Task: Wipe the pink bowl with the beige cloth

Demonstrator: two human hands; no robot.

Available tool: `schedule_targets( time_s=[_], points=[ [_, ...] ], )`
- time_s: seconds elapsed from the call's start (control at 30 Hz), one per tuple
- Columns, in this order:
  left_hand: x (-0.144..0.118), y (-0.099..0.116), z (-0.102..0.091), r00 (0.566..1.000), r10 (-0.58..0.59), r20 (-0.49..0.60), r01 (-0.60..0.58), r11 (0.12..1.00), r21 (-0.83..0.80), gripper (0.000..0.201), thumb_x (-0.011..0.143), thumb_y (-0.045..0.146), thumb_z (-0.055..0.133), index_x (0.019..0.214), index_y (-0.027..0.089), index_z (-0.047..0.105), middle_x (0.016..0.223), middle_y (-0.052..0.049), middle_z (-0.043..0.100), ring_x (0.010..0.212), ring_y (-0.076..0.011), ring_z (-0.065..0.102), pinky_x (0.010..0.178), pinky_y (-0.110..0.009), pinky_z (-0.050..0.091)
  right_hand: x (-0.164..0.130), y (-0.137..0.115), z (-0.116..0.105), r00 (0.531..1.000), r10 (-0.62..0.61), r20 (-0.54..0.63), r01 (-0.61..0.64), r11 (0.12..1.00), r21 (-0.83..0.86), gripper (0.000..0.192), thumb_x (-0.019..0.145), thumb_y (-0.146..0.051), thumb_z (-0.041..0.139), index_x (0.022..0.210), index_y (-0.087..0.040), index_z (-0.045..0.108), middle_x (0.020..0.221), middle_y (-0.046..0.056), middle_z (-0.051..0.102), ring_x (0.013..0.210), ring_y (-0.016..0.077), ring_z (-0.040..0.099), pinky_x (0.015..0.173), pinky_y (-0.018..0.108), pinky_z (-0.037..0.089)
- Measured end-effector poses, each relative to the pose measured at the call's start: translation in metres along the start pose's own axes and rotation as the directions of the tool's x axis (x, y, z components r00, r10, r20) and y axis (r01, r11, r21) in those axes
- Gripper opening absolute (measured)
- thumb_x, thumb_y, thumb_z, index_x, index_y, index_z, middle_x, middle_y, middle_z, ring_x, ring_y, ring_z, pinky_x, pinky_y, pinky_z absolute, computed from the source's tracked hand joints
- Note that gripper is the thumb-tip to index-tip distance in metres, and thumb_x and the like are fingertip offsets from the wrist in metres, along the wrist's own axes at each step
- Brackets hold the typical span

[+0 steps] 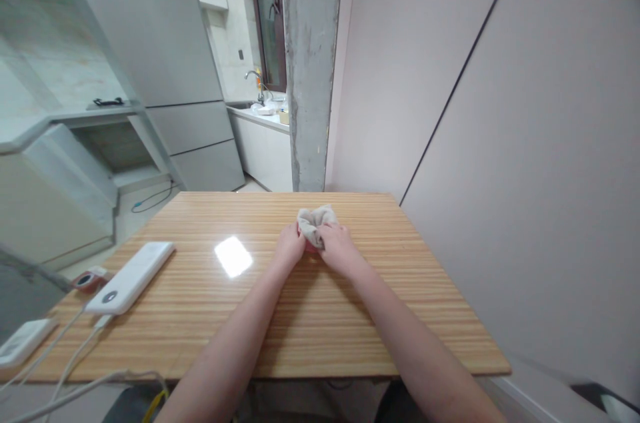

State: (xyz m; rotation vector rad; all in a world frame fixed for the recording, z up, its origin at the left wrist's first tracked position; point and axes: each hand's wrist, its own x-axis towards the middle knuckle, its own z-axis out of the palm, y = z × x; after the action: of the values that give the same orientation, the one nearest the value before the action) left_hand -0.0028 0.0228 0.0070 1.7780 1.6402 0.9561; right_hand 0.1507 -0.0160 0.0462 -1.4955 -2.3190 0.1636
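Note:
A crumpled light-grey cloth (316,217) sits between my hands, over the middle of the wood-grain table. Under it shows a small part of a pink-red object (311,247), perhaps a small bowl or cup; its kind is mostly hidden. My left hand (291,243) is closed against the left side of the red object and touches the cloth's edge. From the right, my right hand (339,247) is closed on the cloth, its fingers pressed into the folds. Most of the fingertips are hidden.
On the table's left lie a white power bank (133,276) with cables, a small reddish-brown item (89,279) and a white device (24,341). A pale wall (480,143) borders the right side. Beyond the table stand a concrete pillar (314,69) and a grey refrigerator (150,29).

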Motion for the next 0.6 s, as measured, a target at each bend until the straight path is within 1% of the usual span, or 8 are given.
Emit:
schedule_targets(
  time_s=[0.07, 0.17, 0.3, 0.37, 0.43, 0.47, 0.53, 0.6],
  points=[
    [0.000, 0.001, -0.001, 1.000, 0.013, -0.006, -0.013, 1.000, 0.028, 0.030, 0.089, 0.031, 0.045, 0.102, 0.018, 0.069, 0.102, -0.013, 0.072, 0.099, -0.0262, 0.063, 0.087, -0.036, 0.045, 0.001, -0.010, 0.004, 0.997, 0.047, 0.055, -0.041, 0.994, -0.103, 0.027, 0.076, -0.017, 0.064, 0.103, -0.015, 0.066, 0.108, 0.014, 0.068, 0.111, 0.0272, 0.056, 0.092, 0.038, 0.044],
    [0.001, 0.000, 0.001, 1.000, 0.023, -0.009, -0.023, 0.999, 0.027, 0.033, 0.090, 0.028, 0.040, 0.103, 0.018, 0.069, 0.104, -0.013, 0.071, 0.100, -0.0247, 0.063, 0.089, -0.035, 0.044, 0.008, -0.013, 0.006, 0.988, 0.071, 0.134, -0.055, 0.991, -0.122, 0.034, 0.075, -0.023, 0.070, 0.107, -0.012, 0.067, 0.109, 0.015, 0.068, 0.110, 0.0280, 0.057, 0.088, 0.035, 0.047],
    [0.003, -0.002, 0.006, 0.998, 0.064, -0.009, -0.064, 0.998, -0.013, 0.033, 0.090, 0.027, 0.038, 0.092, 0.016, 0.068, 0.098, -0.013, 0.070, 0.097, -0.0238, 0.062, 0.091, -0.037, 0.043, 0.013, -0.001, 0.005, 0.988, 0.005, 0.157, 0.010, 0.995, -0.095, 0.036, 0.079, -0.035, 0.069, 0.107, -0.013, 0.069, 0.111, 0.016, 0.068, 0.103, 0.0263, 0.061, 0.085, 0.032, 0.049],
    [0.004, 0.000, 0.007, 0.997, 0.061, -0.052, -0.065, 0.993, -0.098, 0.031, 0.089, 0.035, 0.042, 0.090, 0.016, 0.067, 0.098, -0.013, 0.069, 0.096, -0.0237, 0.061, 0.091, -0.037, 0.044, 0.013, 0.007, 0.005, 0.991, -0.027, 0.131, 0.039, 0.996, -0.086, 0.037, 0.079, -0.037, 0.071, 0.109, -0.015, 0.069, 0.114, 0.016, 0.067, 0.102, 0.0255, 0.062, 0.084, 0.032, 0.049],
    [0.004, 0.004, 0.004, 0.996, -0.044, -0.073, 0.018, 0.946, -0.324, 0.040, 0.089, 0.049, 0.043, 0.097, 0.016, 0.065, 0.100, -0.012, 0.068, 0.095, -0.0230, 0.062, 0.088, -0.036, 0.046, 0.014, 0.013, 0.006, 0.994, -0.063, 0.086, 0.071, 0.993, -0.093, 0.026, 0.083, -0.028, 0.067, 0.106, -0.016, 0.070, 0.111, 0.014, 0.067, 0.102, 0.0228, 0.061, 0.084, 0.030, 0.048],
    [0.004, 0.006, 0.001, 0.993, -0.117, -0.030, 0.090, 0.884, -0.459, 0.049, 0.088, 0.058, 0.041, 0.102, 0.017, 0.064, 0.101, -0.012, 0.068, 0.093, -0.0222, 0.062, 0.084, -0.035, 0.048, 0.015, 0.015, 0.006, 0.994, -0.094, 0.060, 0.100, 0.990, -0.102, 0.020, 0.086, -0.022, 0.062, 0.103, -0.017, 0.070, 0.107, 0.012, 0.069, 0.102, 0.0215, 0.060, 0.084, 0.030, 0.047],
    [0.003, 0.010, -0.010, 0.968, -0.196, 0.158, 0.251, 0.730, -0.635, 0.066, 0.085, 0.072, 0.034, 0.108, 0.018, 0.063, 0.099, -0.011, 0.069, 0.085, -0.0206, 0.064, 0.076, -0.033, 0.051, 0.018, 0.017, 0.006, 0.984, -0.177, 0.010, 0.177, 0.977, -0.123, 0.021, 0.092, -0.015, 0.052, 0.098, -0.018, 0.071, 0.099, 0.009, 0.070, 0.104, 0.0201, 0.057, 0.087, 0.030, 0.045],
    [0.001, 0.012, -0.024, 0.957, -0.147, 0.251, 0.282, 0.677, -0.680, 0.071, 0.080, 0.077, 0.039, 0.108, 0.018, 0.065, 0.093, -0.011, 0.070, 0.077, -0.0194, 0.065, 0.070, -0.032, 0.052, 0.021, 0.017, 0.007, 0.971, -0.237, -0.027, 0.232, 0.964, -0.127, 0.025, 0.094, -0.015, 0.047, 0.097, -0.018, 0.071, 0.096, 0.008, 0.070, 0.105, 0.0202, 0.056, 0.088, 0.031, 0.043]
  ],
)
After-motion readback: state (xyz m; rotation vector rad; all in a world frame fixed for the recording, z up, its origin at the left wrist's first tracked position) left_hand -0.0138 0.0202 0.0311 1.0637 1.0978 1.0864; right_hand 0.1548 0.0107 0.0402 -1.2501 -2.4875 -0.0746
